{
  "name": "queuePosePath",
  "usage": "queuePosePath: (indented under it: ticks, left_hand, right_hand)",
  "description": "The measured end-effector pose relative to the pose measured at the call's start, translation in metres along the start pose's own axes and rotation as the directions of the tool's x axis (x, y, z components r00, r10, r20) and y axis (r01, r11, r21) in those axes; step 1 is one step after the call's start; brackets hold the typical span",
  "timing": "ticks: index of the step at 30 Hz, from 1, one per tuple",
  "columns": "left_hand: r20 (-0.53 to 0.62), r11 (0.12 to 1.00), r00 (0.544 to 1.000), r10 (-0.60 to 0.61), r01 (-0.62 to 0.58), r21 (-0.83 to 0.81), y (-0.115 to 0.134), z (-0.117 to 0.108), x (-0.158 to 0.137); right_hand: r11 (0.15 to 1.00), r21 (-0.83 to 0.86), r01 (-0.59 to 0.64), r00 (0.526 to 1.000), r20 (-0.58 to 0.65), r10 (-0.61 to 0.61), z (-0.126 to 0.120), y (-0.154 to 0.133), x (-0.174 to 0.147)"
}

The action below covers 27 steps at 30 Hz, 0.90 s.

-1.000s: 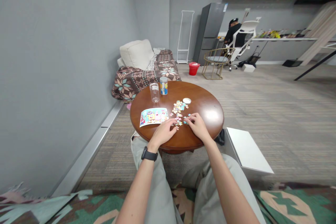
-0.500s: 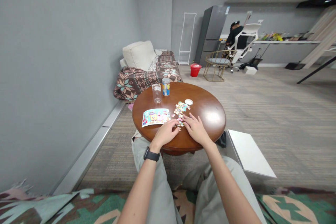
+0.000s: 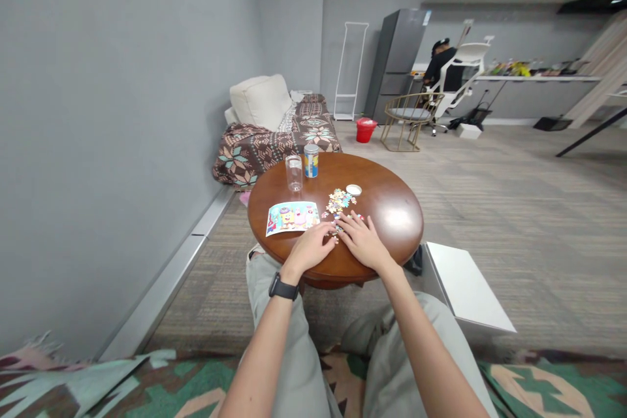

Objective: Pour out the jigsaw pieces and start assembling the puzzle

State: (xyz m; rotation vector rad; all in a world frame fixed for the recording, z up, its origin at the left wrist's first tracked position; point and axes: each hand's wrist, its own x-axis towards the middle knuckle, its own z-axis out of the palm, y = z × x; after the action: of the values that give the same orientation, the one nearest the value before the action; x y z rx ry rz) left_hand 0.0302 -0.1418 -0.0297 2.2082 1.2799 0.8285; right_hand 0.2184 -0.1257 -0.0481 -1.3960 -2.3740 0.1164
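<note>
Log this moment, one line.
left hand: beside small multicoloured jigsaw pieces | right hand: palm-down over some pieces | nearby: rectangular cartoon-printed sheet | surface: round brown wooden table

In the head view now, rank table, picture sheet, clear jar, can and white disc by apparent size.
1. Table
2. Picture sheet
3. Clear jar and can: too alike to rank
4. White disc
</note>
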Motion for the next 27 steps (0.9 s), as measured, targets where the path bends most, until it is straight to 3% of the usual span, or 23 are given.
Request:
queuePosePath:
  ticks: [6, 19, 23, 27]
  left_hand:
    - [0.005, 1.0, 1.0, -0.013, 0.013, 0.005, 0.0009, -0.0007, 0.0004]
    - [0.008, 1.0, 1.0, -0.019, 0.019, -0.013, -0.0018, -0.0022, 0.001]
    - [0.015, 1.0, 1.0, -0.013, 0.014, -0.014, -0.0044, -0.0021, 0.0021]
    - [0.019, 1.0, 1.0, -0.017, 0.017, -0.009, -0.0081, -0.0016, 0.0034]
  right_hand:
    - [0.998, 0.046, -0.05, 0.996, -0.073, 0.054, 0.0, 0.0022, 0.0]
    - [0.971, 0.208, -0.116, 0.985, -0.098, 0.139, -0.005, -0.0005, -0.0002]
    - [0.964, 0.217, -0.155, 0.98, -0.092, 0.178, -0.0075, -0.0039, 0.0008]
    - [0.978, 0.172, -0.121, 0.985, -0.102, 0.139, -0.0088, -0.0071, 0.0016]
